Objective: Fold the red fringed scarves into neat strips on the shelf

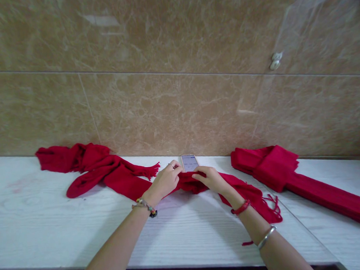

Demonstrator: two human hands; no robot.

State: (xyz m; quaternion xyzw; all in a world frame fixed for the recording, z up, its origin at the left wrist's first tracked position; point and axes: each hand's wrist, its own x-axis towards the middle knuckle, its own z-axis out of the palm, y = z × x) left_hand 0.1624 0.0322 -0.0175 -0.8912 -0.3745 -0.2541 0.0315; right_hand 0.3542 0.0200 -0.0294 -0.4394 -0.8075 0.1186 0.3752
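Observation:
A long red scarf (114,175) with fringed ends lies spread across the white table (48,224), its bunched part reaching to the far left. My left hand (165,181) pinches the scarf near the middle, fingers closed on the cloth. My right hand (211,178) grips the same scarf just to the right, fingers curled over the fabric. The scarf's other fringed end (266,209) trails past my right wrist.
A phone (189,162) leans against the marble wall right behind my hands. A second red scarf (275,166), folded, lies at the right with its tail running toward the table's right edge. A small fitting (275,61) sticks out of the wall.

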